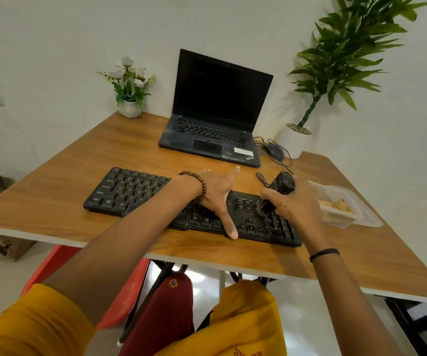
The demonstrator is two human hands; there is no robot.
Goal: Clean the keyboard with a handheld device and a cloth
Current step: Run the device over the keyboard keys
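Your wooden desk (53,191) stands against a plain white wall, with an open black laptop (215,111), a corded mouse (274,151) and a small pot of white flowers (129,107) at the far side. The black keyboard (130,191) lies near you. Your left hand (215,194) is spread flat across its middle, fingers straight. Your right hand (294,201) is curled round a glossy black handheld device (283,185), hiding much of it, with dark bristles (265,205) on the right-hand keys. Something yellowish lies in the clear plastic container (346,199) on the right, hard to make out.
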